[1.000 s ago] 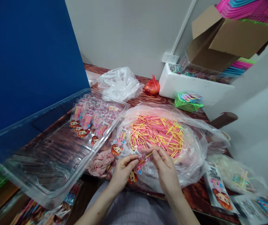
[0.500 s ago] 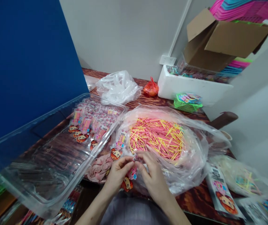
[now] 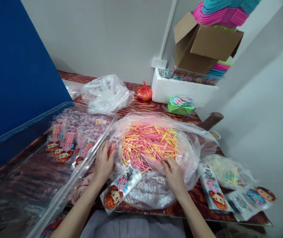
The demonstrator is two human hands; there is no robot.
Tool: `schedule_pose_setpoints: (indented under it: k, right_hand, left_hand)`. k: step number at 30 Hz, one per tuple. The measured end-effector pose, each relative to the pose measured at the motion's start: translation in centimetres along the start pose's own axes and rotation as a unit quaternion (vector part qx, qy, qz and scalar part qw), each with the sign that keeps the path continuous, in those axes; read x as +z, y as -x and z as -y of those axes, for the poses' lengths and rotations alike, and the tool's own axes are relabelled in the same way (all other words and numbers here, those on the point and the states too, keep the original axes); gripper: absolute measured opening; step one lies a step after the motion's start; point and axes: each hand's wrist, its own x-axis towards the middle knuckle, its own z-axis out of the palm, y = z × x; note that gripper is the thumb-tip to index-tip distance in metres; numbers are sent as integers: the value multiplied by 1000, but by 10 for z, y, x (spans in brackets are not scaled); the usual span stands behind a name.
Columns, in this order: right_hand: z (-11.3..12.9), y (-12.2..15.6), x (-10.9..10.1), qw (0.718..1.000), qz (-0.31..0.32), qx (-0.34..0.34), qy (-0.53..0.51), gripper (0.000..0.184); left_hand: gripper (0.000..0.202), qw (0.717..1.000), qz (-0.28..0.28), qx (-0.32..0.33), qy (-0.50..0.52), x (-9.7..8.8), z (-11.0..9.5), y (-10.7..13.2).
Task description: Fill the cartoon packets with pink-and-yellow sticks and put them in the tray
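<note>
A large clear plastic bag [image 3: 153, 193] lies spread before me, full of thin pink and yellow sticks [image 3: 151, 142]. At its near right edge the fingertips of my right hand [image 3: 175, 175] are closed on a fold of the film beside the sticks. My left hand [image 3: 103, 165] is over a small printed packet [image 3: 113, 144] left of the bag, thumb apart from the fingers; it hides the packet's lower part. Between the hands a larger printed pouch [image 3: 120, 188] with a cartoon face lies tilted on the bag's front edge.
A clear plastic tray [image 3: 64, 188] with several filled packets [image 3: 69, 138] stands at left. Printed pouches [image 3: 214, 190] and a smaller bag of sticks [image 3: 230, 172] lie at right. Behind are a green basket [image 3: 181, 109], a red bag [image 3: 144, 93] and a white foam box [image 3: 181, 91].
My hands were together at the bag's front edge and have parted, left hand to the packet, right hand to the bag's film. The cartoon-faced pouch now shows between them. The view has shifted right.
</note>
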Motion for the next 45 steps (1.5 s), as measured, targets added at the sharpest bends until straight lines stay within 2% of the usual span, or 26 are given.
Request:
schedule_pose_setpoints:
  k: [3,8,12,16,20,24,30,34,38,45]
  right_hand:
    - [-10,-20,0,990,24,-19,140,22]
    - [1,-40,21,927,41,-25,371,20]
    - [13,-53,31,894,61,-29,443,20]
    - [22,-67,37,886,101,0,454,26]
    - [21,-70,41,888,106,8,446,28]
    - [9,-66,35,912,102,10,396,24]
    - [-18,-89,18,963,75,48,256,19]
    - [-26,-103,9,986,67,71,136,17]
    - [-29,-108,3,995,61,68,51,22]
    - [-30,-119,-5,995,67,67,-19,15]
  left_hand:
    - [45,998,6,30,-48,-6,-6,14]
    - [36,998,34,31,-42,-19,-19,29]
    - [34,999,44,9,-9,-24,-24,35]
    - [31,998,55,-11,36,-23,-29,40]
    - [30,996,65,-27,62,-22,-32,45]
    - [31,993,69,-46,87,-27,-33,49]
    - [31,990,70,-67,103,-41,-38,55]
    - [30,989,72,-66,109,-44,-40,60]
    - [31,988,91,-63,111,-41,-37,66]
    - [30,984,118,-60,119,-38,-27,68]
